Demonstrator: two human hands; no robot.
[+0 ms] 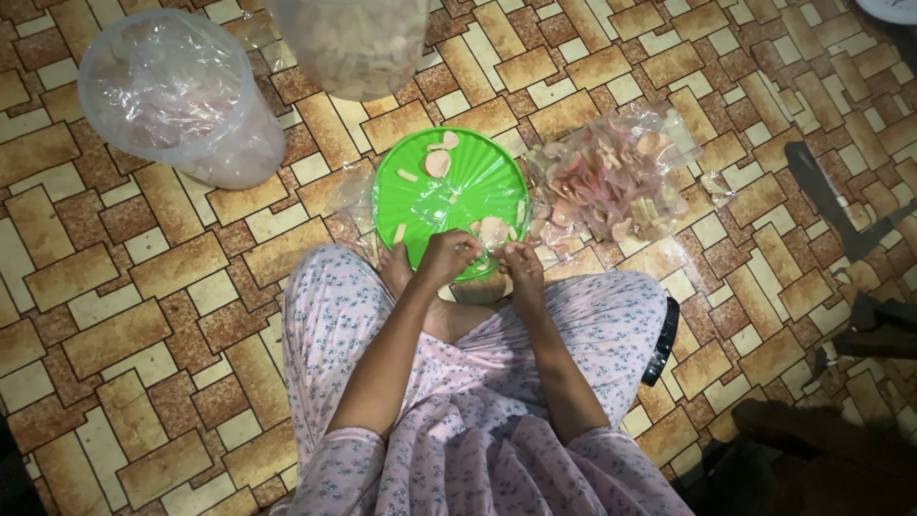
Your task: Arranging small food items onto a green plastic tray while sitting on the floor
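Both hands, left hand (447,256) and right hand (521,260), pinch a small clear bag (489,250) between them.

Pale pink floral-print garment, short sleeves, matching trousers, bare forearms

Snack bag (611,182) right of plate (478,162)

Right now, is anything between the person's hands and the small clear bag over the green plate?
Nothing visible. The left hand and right hand already pinch the small clear bag between them at the near rim of the green plate; their fingers touch it directly.
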